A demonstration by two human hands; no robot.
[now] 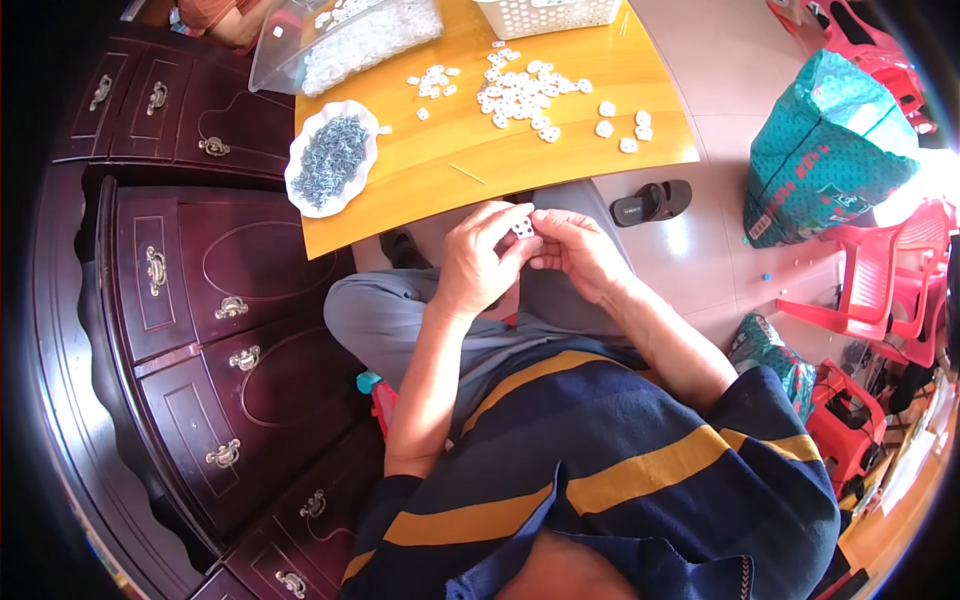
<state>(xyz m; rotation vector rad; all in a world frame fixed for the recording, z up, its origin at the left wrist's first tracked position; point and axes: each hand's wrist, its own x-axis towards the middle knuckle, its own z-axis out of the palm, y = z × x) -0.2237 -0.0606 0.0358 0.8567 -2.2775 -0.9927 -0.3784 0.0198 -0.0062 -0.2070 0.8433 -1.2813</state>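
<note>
Over my lap, just off the near edge of the table [400, 195], my left hand [478, 258] pinches a small white plastic piece [523, 228] between thumb and fingers. Dark round spots or holes show on its face. My right hand [578, 252] is closed too, its fingertips pressed together against the right side of that piece. Whether they hold anything else is hidden. Similar white pieces [520, 97] lie in a loose pile on the table, with a few set apart at the right. A white wavy-rimmed dish [294, 178] holds many small blue-grey metal parts [335, 160].
A clear bin [268, 60] of white parts and a white perforated basket [550, 18] stand at the back. Thin sticks [467, 174] lie on the table. Dark drawers [250, 250] line the left. Sandals [652, 203], a teal bag [820, 160] and red plastic chairs [865, 280] are at the right.
</note>
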